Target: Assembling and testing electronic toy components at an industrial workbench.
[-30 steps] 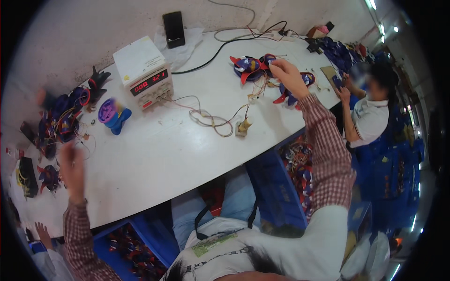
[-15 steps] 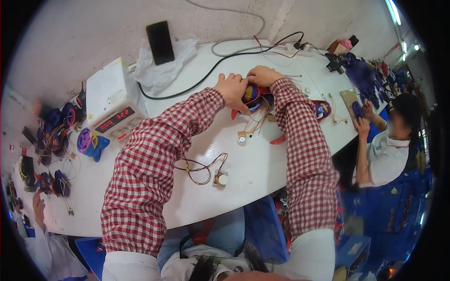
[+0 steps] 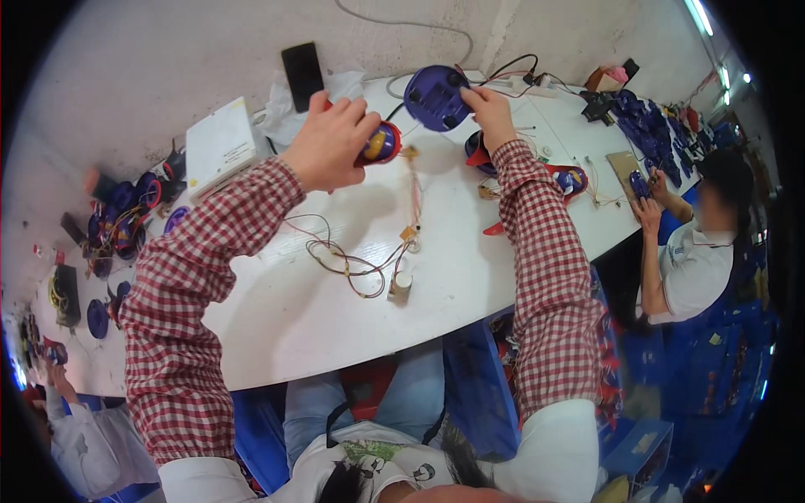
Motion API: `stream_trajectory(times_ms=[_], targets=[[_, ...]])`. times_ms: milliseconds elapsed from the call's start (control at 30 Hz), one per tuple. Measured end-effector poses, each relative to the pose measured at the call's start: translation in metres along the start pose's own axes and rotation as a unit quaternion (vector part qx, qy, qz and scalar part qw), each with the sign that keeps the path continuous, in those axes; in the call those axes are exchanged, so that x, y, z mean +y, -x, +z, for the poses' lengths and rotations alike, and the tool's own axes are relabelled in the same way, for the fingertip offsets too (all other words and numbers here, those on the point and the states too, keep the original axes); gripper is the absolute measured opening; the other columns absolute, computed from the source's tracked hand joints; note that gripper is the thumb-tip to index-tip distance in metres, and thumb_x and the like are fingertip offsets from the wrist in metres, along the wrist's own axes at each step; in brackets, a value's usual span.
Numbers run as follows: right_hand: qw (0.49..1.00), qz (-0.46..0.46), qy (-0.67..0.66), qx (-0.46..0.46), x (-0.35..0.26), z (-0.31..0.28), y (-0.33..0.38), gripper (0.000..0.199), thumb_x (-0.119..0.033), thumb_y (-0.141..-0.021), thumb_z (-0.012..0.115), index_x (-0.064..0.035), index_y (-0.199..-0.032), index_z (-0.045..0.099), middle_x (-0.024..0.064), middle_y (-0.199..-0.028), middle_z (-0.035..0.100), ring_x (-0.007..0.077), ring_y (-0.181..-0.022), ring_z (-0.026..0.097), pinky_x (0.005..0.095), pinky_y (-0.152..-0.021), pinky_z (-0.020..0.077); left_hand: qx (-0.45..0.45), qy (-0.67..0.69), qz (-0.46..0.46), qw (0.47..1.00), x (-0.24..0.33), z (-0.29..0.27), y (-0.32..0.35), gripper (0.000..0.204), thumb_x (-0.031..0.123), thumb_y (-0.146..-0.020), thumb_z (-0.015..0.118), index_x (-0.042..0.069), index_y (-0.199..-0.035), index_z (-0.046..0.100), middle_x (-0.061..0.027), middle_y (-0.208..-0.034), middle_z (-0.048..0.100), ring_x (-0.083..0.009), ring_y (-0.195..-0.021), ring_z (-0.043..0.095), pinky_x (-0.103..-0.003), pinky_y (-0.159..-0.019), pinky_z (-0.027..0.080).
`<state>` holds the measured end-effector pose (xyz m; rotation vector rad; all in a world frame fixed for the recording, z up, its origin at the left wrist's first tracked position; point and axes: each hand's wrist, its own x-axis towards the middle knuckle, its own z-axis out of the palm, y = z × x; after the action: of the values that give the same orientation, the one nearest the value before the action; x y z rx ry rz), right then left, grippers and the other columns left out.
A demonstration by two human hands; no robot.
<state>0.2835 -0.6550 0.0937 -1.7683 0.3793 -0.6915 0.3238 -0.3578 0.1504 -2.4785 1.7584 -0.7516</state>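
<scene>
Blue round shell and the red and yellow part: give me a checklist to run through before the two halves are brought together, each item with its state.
1. Left hand grips the red and yellow part: ok.
2. Right hand holds the blue round shell by its edge: ok.
3. The two parts are apart, raised above the white table: ok.
4. Thin wires hang from the held parts down to the table: ok, but whether they are clear of the joint: cannot tell.
5. Loose wire bundle and small cylinder lie clear of the hands: ok.
6. Alignment of the parts' mating faces: cannot tell.
</scene>
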Motion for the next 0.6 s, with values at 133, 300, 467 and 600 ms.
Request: stream_trajectory(times_ms=[133,300,467,600], targets=[[0.998,-0.039,0.006,0.051,-0.056,-0.018,0.002,0.028,-0.023,-0.084,0.065,-0.0001,-0.100,0.068,0.0023,-0.080,0.064,0.0094,-0.067,0.053,0.0218,-0.059,0.0425,0.077,-0.042,-0.005,0.996,-0.015,-0.060,0.008,0.052,0.018,-0.062,0.073,0.013,-0.109,0.052,-0.0072,-0.102,0.051,-0.0243,-0.096,0.050,-0.045,-0.099,0.028],[0.994,-0.087,-0.048,0.037,-0.144,-0.043,0.027,0.026,-0.023,-0.087,0.065,-0.0020,-0.102,0.067,0.0011,-0.080,0.064,0.0069,-0.061,0.053,0.0173,-0.055,0.0425,0.149,-0.135,-0.003,0.980,-0.033,-0.143,0.033,0.054,0.015,-0.062,0.075,0.015,-0.111,0.051,-0.0056,-0.105,0.051,-0.0228,-0.099,0.050,-0.044,-0.101,0.026],[0.979,-0.145,-0.047,-0.133,-0.220,-0.070,0.068,0.026,-0.024,-0.088,0.065,-0.0044,-0.106,0.066,0.0011,-0.086,0.066,0.0064,-0.070,0.058,0.0173,-0.061,0.0459,0.052,-0.142,-0.031,0.988,-0.022,-0.244,0.079,0.061,0.027,-0.071,0.073,0.009,-0.123,0.046,-0.0099,-0.119,0.048,-0.0282,-0.110,0.042,-0.049,-0.103,0.023],[0.954,-0.177,-0.039,-0.239,-0.275,-0.052,0.125,0.030,-0.024,-0.089,0.065,-0.0044,-0.112,0.065,0.0025,-0.092,0.066,0.0083,-0.079,0.061,0.0183,-0.067,0.0483,0.020,-0.138,-0.033,0.990,-0.011,-0.296,0.141,0.064,0.032,-0.073,0.073,0.006,-0.124,0.046,-0.0127,-0.119,0.049,-0.0307,-0.110,0.043,-0.052,-0.102,0.022]])
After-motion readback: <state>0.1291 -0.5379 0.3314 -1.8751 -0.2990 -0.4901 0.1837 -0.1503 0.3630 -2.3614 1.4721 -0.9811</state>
